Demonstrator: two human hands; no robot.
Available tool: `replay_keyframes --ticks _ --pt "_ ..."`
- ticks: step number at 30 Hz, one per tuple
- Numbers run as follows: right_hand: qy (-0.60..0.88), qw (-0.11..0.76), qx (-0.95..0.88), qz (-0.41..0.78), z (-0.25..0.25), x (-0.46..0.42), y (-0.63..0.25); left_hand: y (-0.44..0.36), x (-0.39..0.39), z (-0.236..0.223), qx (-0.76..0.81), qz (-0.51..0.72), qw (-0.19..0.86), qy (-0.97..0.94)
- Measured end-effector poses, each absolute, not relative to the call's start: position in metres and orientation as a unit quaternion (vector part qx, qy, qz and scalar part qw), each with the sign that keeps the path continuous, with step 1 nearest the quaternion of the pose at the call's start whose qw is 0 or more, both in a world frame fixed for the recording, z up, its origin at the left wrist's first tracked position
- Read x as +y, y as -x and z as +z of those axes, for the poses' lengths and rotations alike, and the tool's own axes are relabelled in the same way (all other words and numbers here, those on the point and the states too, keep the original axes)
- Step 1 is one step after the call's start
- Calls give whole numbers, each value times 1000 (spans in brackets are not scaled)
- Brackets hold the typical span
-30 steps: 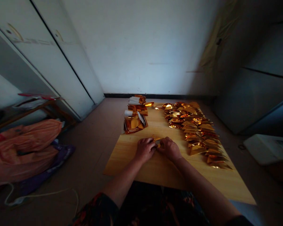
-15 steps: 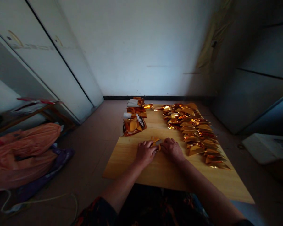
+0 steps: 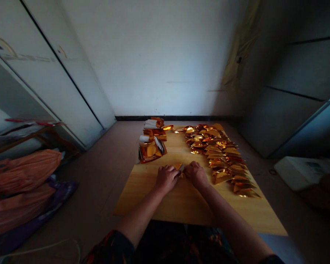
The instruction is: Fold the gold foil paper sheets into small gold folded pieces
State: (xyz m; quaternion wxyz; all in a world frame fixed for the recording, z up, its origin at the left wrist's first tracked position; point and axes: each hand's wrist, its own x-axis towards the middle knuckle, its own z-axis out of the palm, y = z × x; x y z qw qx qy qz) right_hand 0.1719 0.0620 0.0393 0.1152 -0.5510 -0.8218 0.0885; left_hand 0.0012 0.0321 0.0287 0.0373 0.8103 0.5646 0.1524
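Note:
Both my hands meet over the middle of a wooden board [image 3: 165,205]. Between them is a small sheet of gold foil paper [image 3: 181,171], partly folded and showing a greyish patch; the fingers hide much of it. My left hand [image 3: 166,177] is closed on its left side, fingers bent. On the right side, my right hand [image 3: 197,174] is closed on the same sheet, with its fingertips pressed together. To the right lie rows of folded gold paper pieces [image 3: 222,161]. Stacks of flat gold foil sheets [image 3: 153,149] sit at the board's far left.
A white wall [image 3: 159,58] rises behind the board. Pale cabinets [image 3: 68,73] stand at left, near an orange bag [image 3: 24,183] on a purple one [image 3: 57,200]. At right are a grey cabinet-like unit [image 3: 288,102] and a white box [image 3: 297,172].
The gold paper between my hands now looks smaller and flatter, with its raised upper flap lowered. My right hand's fingers have curled in more. The whole view has shifted slightly.

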Motion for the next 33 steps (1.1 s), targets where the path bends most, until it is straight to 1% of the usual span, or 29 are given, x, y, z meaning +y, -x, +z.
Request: replay_keyframes --ticks 4,7,11,14,17,19,25,29,33 --pt "546 157 -816 103 35 65 -169 -3 35 28 582 171 47 -793" --pt "533 167 -822 111 30 64 -169 -6 35 27 600 182 48 -778" --pt "505 139 -844 113 28 60 -171 -7 32 28 598 161 39 -784" --pt "501 108 -857 59 30 51 -169 -4 31 26 584 167 18 -794" --pt "494 101 -863 -2 28 40 -166 2 33 21 541 192 -12 -819" --pt "493 100 -864 -18 27 36 -166 7 36 18 500 205 -27 -841" --pt "508 116 -853 -17 25 38 -169 13 49 10 434 195 -82 -875" --pt "520 134 -844 -10 24 41 -171 9 52 5 443 208 -115 -864" --pt "530 130 -838 0 25 43 -171 4 53 3 463 231 -107 -849"
